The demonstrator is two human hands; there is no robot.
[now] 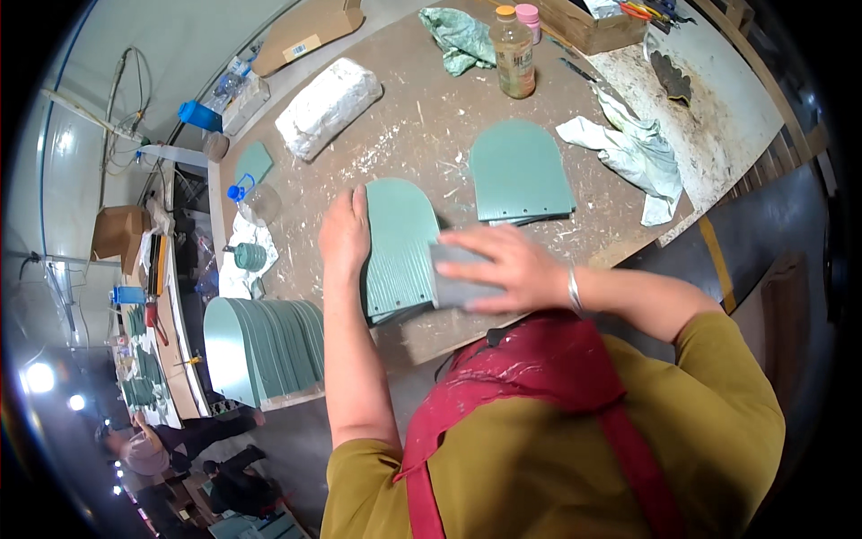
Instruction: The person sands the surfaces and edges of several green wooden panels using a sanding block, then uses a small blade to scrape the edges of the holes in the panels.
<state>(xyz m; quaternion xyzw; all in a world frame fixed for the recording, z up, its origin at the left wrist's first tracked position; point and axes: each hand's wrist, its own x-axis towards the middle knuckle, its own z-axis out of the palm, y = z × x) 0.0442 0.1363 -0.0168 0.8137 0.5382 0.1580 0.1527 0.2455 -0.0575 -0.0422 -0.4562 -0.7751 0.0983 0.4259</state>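
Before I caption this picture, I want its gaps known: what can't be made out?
In the head view:
Gray block: blurred, partly hidden by the right hand.
Green panel at the left hand: underside hidden by its own upper face.
Wooden box: cut off by the upper edge.

Right fingers (471,271), grey block (454,287) blurred; block's underside hidden; wooden tray (611,38) cut by upper edge, shirt (548,449) by lower.

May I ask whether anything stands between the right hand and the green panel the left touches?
Yes: the right hand holds a grey block between itself and the green panel; nothing else visibly intervenes.
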